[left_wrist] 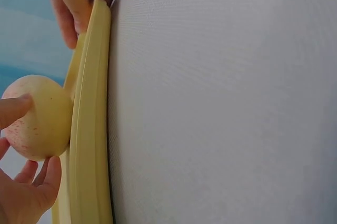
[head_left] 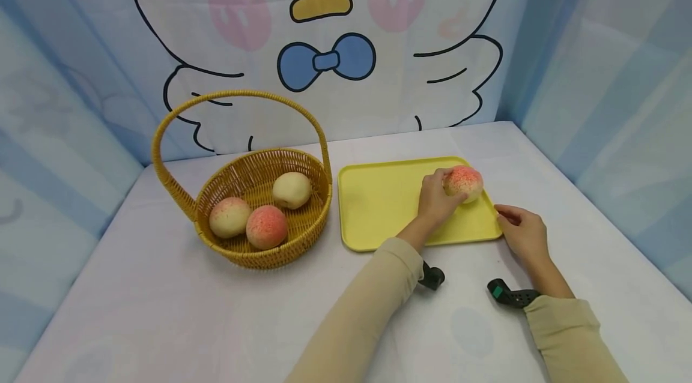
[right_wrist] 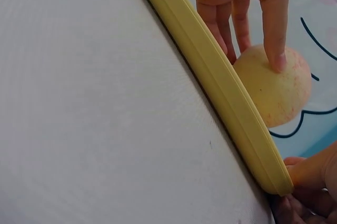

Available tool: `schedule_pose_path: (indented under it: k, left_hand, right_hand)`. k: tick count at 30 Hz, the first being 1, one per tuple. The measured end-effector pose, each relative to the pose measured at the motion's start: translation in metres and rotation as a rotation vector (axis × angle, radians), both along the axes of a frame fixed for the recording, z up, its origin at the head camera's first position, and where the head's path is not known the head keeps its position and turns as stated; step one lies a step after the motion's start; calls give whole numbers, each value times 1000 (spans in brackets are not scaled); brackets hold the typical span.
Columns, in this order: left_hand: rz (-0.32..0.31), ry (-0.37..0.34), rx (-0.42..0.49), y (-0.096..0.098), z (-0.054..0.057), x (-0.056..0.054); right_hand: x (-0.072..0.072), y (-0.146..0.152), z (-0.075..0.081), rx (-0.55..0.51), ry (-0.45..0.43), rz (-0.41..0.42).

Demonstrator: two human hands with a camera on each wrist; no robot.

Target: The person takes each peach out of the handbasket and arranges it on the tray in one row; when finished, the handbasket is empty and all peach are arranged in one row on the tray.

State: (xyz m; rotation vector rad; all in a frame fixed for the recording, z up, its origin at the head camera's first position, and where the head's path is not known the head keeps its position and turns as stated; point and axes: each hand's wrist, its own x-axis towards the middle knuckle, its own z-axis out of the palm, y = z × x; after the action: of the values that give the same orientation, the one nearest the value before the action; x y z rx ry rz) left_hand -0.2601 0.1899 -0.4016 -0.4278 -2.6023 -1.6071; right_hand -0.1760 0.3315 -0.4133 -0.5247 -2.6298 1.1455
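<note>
My left hand (head_left: 437, 196) holds a pink-and-cream peach (head_left: 465, 183) between thumb and fingers, over the right part of a yellow tray (head_left: 378, 206). In the left wrist view this peach (left_wrist: 45, 119) appears to touch the tray, its underside partly hidden by the rim. My right hand (head_left: 523, 233) pinches the tray's near right corner. From the right wrist, the thumb of that hand (right_wrist: 316, 182) lies at the rim (right_wrist: 237, 113) and the other fingers go beneath it.
Left of the tray stands a wicker basket (head_left: 303, 251) with a tall arched handle (head_left: 238, 93). Inside it are a pale peach (head_left: 292, 190), a blushed peach (head_left: 229, 217) and a redder peach (head_left: 267, 227). A printed curtain (head_left: 335, 107) hangs behind the white table (head_left: 216, 323).
</note>
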Motion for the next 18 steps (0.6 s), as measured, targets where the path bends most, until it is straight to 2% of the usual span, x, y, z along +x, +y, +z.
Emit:
schedule_pose_path:
  k: [10,18]
  left_hand:
    - [-2,-60,55,6,-2,-1]
    - [17,-76,45,11,0,0]
  right_hand:
    - [1,1,-1,2,2,0]
    - [1,1,1,0,5,5]
